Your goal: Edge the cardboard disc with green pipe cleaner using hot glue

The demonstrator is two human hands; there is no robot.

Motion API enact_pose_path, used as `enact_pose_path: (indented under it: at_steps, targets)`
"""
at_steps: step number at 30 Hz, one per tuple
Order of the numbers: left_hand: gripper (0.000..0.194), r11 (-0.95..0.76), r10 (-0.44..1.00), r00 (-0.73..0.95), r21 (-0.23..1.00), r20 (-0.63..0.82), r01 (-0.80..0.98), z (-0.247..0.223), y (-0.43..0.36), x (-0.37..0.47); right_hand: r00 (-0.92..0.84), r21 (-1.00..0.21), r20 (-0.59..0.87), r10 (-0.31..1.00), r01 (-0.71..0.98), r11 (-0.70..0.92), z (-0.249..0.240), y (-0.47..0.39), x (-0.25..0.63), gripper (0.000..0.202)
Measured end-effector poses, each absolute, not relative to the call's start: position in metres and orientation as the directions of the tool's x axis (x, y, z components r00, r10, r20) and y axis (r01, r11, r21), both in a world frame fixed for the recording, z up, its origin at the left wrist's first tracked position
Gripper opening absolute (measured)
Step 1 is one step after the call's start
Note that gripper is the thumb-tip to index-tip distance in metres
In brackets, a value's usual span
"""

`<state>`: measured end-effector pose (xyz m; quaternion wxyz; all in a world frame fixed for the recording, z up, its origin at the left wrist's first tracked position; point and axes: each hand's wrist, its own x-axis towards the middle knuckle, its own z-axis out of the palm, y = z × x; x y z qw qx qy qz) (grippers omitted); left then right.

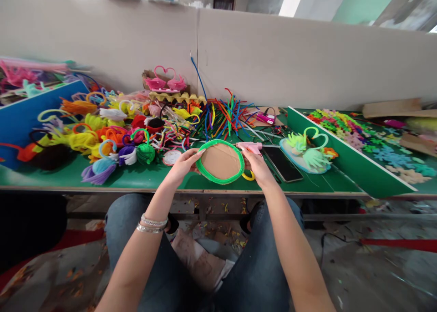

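Note:
A cardboard disc (221,161), with bright green pipe cleaner around its rim, is held up at the table's front edge. My left hand (186,165) is closed on its left side, thumb along the green rim. On the right side, my right hand (256,166) is closed at the rim, its fingers partly hidden. A pink glue gun (251,145) shows just behind my right hand; whether they touch, I cannot tell. Below the disc's right edge a yellow curved piece (248,176) lies on the table. A small white round piece (171,157) lies beside my left hand.
A black phone (282,163) lies right of my hands, beside a blue-rimmed base with pipe-cleaner swans (309,155). Several fluffy swans (102,139) crowd the left. Loose pipe cleaners (228,116) spread behind the disc. A green divider (344,155) borders small colourful pieces (362,134) at right.

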<state>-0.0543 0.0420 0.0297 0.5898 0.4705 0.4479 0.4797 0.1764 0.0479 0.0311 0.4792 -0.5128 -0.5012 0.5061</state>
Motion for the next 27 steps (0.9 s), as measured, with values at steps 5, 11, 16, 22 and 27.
enact_pose_path:
  at_steps: [5, 11, 16, 22, 27]
  targets:
    - [0.044, 0.079, 0.989, 0.130, 0.995, -0.069, -0.068, 0.029, 0.042, -0.057, -0.002, -0.978, 0.116, 0.993, 0.176, 0.114, 0.028, 0.048, 0.178, 0.044]
    - [0.038, -0.024, 0.957, 0.290, 0.997, 0.004, 0.067, 0.034, 0.035, -0.054, -0.160, -0.970, 0.066, 0.985, 0.222, 0.101, 0.028, 0.047, 0.177, 0.045]
    - [0.038, -0.050, 0.952, 0.305, 0.993, 0.015, 0.107, 0.036, 0.032, -0.053, -0.176, -0.965, 0.078, 0.981, 0.232, 0.118, 0.028, 0.046, 0.176, 0.047]
    - [0.037, 0.113, 0.954, 0.277, 0.993, -0.115, 0.021, 0.033, 0.032, -0.056, -0.088, -0.940, 0.211, 0.974, 0.254, 0.227, 0.034, 0.049, 0.180, 0.046]
    - [0.030, 0.221, 0.961, 0.215, 0.949, -0.173, -0.225, 0.026, 0.038, -0.055, 0.239, -0.563, 0.439, 0.866, 0.824, 0.057, 0.034, 0.069, 0.207, 0.052]
